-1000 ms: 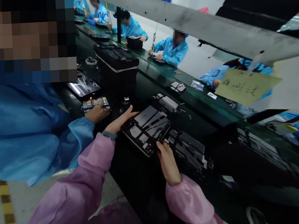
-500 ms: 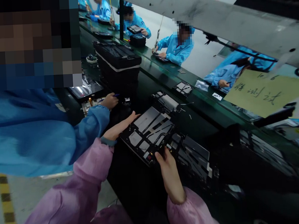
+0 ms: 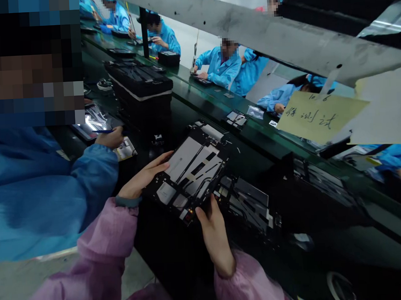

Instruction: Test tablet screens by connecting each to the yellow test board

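An opened tablet (image 3: 185, 162), its grey battery panels and black strips facing up, is held between my two hands and looks tilted towards me. My left hand (image 3: 146, 174) grips its left edge, fingers stretched along the side. At the near right corner, my right hand (image 3: 214, 227) has the thumb in front and the fingers around the edge. Behind the held tablet, part of another opened unit (image 3: 213, 132) shows. A further opened tablet (image 3: 250, 203) lies just right of my right hand.
To the left, a co-worker's hand (image 3: 110, 137) holds a blue pen over a tablet. A black stack of tablets (image 3: 139, 84) stands behind. Right are a dark tray-like block (image 3: 300, 198) and a yellow handwritten note (image 3: 321, 116). A metal beam (image 3: 248, 33) crosses above the bench.
The held tablet has been raised and tilted a little towards me. My view has shifted right, and the co-worker's hand with the pen has moved back to the left.
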The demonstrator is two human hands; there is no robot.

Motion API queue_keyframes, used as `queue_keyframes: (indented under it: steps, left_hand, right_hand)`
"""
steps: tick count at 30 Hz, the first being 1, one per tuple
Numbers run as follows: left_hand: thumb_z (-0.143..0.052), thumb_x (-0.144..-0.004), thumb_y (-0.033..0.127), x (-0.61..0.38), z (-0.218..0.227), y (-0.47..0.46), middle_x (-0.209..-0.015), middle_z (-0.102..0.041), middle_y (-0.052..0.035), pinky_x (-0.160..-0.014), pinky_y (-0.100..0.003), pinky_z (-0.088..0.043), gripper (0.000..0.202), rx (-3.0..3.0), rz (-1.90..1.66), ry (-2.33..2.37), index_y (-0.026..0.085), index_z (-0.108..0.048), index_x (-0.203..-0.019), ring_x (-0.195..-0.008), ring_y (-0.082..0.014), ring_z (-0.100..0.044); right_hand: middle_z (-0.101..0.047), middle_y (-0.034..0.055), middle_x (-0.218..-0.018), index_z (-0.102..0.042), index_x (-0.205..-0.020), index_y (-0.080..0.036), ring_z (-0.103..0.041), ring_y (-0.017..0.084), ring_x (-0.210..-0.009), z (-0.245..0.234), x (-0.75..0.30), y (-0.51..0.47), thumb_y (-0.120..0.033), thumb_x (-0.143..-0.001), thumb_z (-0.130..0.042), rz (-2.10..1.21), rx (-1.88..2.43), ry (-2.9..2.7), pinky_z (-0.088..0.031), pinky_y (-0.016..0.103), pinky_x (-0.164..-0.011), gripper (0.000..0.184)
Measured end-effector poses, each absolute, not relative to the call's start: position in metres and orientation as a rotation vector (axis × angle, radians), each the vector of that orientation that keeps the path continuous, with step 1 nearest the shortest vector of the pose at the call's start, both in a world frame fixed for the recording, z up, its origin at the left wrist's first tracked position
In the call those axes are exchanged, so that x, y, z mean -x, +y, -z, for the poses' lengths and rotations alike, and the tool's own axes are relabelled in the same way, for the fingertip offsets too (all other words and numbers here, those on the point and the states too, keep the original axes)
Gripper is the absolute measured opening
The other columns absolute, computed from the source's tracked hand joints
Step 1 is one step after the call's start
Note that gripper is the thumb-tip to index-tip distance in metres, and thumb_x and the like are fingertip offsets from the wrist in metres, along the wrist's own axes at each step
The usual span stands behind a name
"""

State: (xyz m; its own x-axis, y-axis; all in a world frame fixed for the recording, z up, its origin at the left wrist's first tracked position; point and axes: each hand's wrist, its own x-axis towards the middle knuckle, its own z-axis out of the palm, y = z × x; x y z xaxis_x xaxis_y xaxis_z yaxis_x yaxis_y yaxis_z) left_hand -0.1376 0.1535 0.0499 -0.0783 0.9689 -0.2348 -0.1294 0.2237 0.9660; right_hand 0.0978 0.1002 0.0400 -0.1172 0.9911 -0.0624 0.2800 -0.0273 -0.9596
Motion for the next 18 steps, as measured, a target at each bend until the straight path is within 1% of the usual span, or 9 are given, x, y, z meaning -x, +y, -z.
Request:
queue_keyframes:
  steps: [5,9,13,18]
  left_hand:
    - [-0.064,-0.079,0.048,0.137,-0.053,0.147,-0.143,-0.050,0.0025,-0.106,-0.035,-0.042,0.056,-1.010,-1.192,1.316,0.034,-0.055,-0.132,-0.131,-0.0287,-0.046]
    - [-0.066,-0.077,0.048,0.135,-0.057,0.143,-0.145,-0.048,0.0031,-0.109,-0.036,-0.039,0.055,-1.059,-1.220,1.319,0.035,-0.057,-0.130,-0.134,-0.0299,-0.042]
    - [-0.063,-0.079,0.049,0.135,-0.056,0.143,-0.144,-0.048,0.0018,-0.109,-0.038,-0.039,0.056,-1.074,-1.193,1.339,0.034,-0.054,-0.133,-0.133,-0.0300,-0.044]
    - [-0.063,-0.081,0.046,0.138,-0.051,0.148,-0.142,-0.051,0.0023,-0.108,-0.034,-0.040,0.055,-1.044,-1.166,1.301,0.034,-0.054,-0.133,-0.131,-0.0270,-0.046]
  right_hand:
    - [-0.046,0.0061,-0.145,-0.034,-0.147,-0.022,-0.041,0.023,-0.136,-0.038,-0.100,0.089,-0.037,-0.088,-0.055,-1.175,1.396,-1.500,-0.028,0.041,-0.117,0.065]
    - [-0.041,0.0069,-0.149,-0.030,-0.148,-0.021,-0.037,0.024,-0.139,-0.033,-0.103,0.084,-0.039,-0.089,-0.054,-1.190,1.406,-1.489,-0.026,0.043,-0.118,0.067]
    - [-0.041,0.0059,-0.149,-0.031,-0.148,-0.023,-0.037,0.024,-0.138,-0.031,-0.103,0.085,-0.039,-0.089,-0.054,-1.203,1.385,-1.478,-0.027,0.044,-0.118,0.066]
    - [-0.041,0.0056,-0.149,-0.033,-0.148,-0.023,-0.038,0.023,-0.138,-0.030,-0.104,0.089,-0.039,-0.090,-0.053,-1.181,1.379,-1.506,-0.027,0.042,-0.118,0.063]
